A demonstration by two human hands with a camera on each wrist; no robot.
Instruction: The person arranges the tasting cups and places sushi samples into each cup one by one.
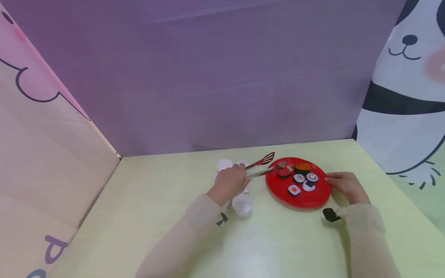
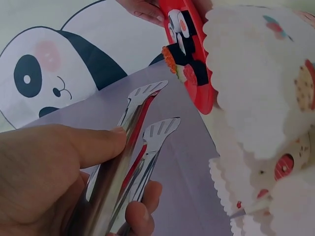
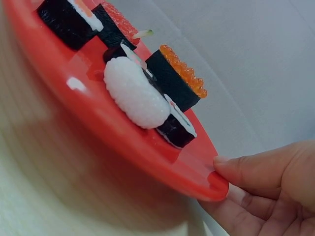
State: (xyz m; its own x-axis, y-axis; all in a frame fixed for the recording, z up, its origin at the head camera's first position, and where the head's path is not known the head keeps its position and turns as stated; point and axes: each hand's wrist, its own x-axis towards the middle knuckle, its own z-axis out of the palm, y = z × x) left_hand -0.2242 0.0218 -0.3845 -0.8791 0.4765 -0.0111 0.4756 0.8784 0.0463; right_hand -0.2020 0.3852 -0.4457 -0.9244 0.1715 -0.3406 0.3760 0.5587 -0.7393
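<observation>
My left hand (image 1: 231, 183) grips a pair of metal tongs (image 2: 123, 167), whose slotted tips stand apart with nothing between them. In the head view the tongs reach right, one tip overlapping the red plate (image 1: 278, 195). On that plate lie several sushi pieces, among them an orange-roe piece (image 1: 302, 167), a red-topped piece (image 1: 285, 172) and a white rice piece (image 3: 135, 93). My right hand (image 1: 347, 187) pinches the plate's right rim, thumb on top and fingers beneath. Beside and partly behind my left hand stand white scalloped paper cups (image 1: 242, 204), some with printed pictures.
A pale table (image 1: 156, 216) carries everything. Behind it rises a purple backdrop (image 1: 222, 85), with a panda-print panel (image 1: 406, 135) at the right and a pink-and-cream panel (image 1: 52, 154) at the left. A black object (image 1: 331, 214) shows at the right wrist.
</observation>
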